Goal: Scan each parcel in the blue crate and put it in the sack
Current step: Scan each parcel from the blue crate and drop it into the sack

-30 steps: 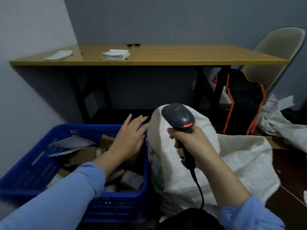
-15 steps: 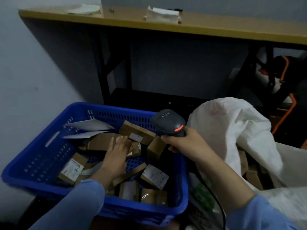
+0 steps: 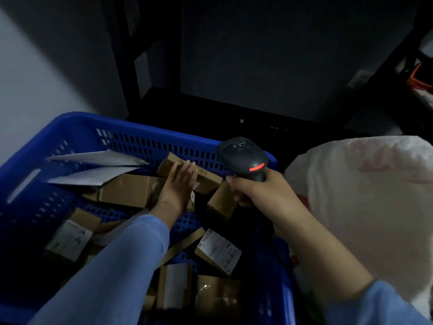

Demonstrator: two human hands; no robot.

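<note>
Straight-fingered, the left hand (image 3: 179,184) rests on a long parcel (image 3: 208,178) by the far edge of the blue crate (image 3: 70,124); the right hand (image 3: 257,193) grips the scanner (image 3: 243,158). Best to lift it label-up under the scanner.

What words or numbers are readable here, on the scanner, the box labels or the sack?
Nothing can be quoted.
Black handheld scanner: small logo on top, too blurred.
White label on the right cardboard box: print too small.
White label on the left cardboard box: blurred.
White woven sack: faint red print, unreadable.
</note>
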